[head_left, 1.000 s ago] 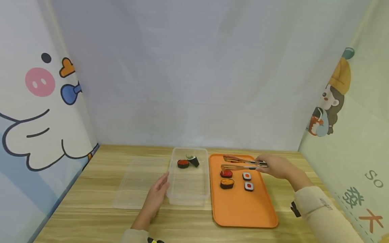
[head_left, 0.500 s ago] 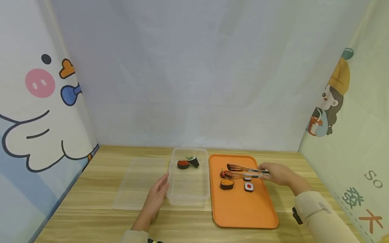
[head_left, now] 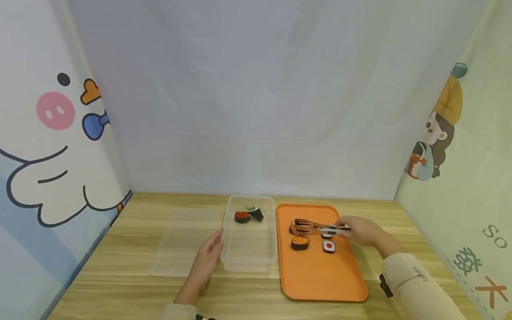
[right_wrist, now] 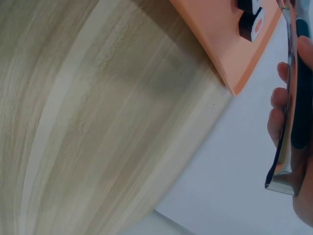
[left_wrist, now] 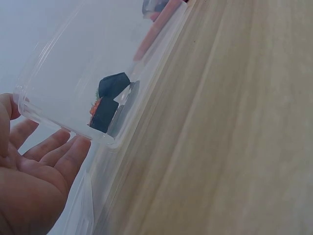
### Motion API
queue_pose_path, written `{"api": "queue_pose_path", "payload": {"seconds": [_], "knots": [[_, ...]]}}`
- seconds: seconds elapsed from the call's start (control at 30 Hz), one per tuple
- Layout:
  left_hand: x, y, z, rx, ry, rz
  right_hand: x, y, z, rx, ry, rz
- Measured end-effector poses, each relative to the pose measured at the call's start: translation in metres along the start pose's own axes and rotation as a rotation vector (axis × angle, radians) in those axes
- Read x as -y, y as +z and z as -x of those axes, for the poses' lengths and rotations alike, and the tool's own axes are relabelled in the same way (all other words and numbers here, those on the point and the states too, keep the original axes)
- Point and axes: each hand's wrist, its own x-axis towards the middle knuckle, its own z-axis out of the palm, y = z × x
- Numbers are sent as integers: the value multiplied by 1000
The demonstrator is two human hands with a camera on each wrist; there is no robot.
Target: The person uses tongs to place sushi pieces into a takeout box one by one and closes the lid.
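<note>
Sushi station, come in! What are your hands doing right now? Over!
Right hand grips tongs, tips closed on red sushi on orange tray. Left hand flat against clear box. Nothing in the way.

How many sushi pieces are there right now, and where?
6. Two in the clear container. Four on the orange tray, one between the tongs at, one partly hidden beneath them.

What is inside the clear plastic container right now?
The clear plastic container holds two toy sushi pieces at its far end: a red-topped roll and a dark cone-shaped hand roll. The rest of its floor shows bare. Nothing there is covered.
</note>
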Motion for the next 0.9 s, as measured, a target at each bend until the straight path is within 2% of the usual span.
{"api": "queue_pose_path", "payload": {"seconds": [0.2, 0.4, 0.67, 0.9], "knots": [[1, -1, 0, 9, 0, 3, 3, -1, -1, -12, 2, -10], [0, 0, 1, 9, 5, 12, 6, -6, -4, -61, -10, -4], [1, 0, -1, 3, 1, -3, 18, -25, -8, -80, -17, -42], [1, 0, -1, -10, -4, -2, 35, -30, -20, -117, -84, -22]]}}
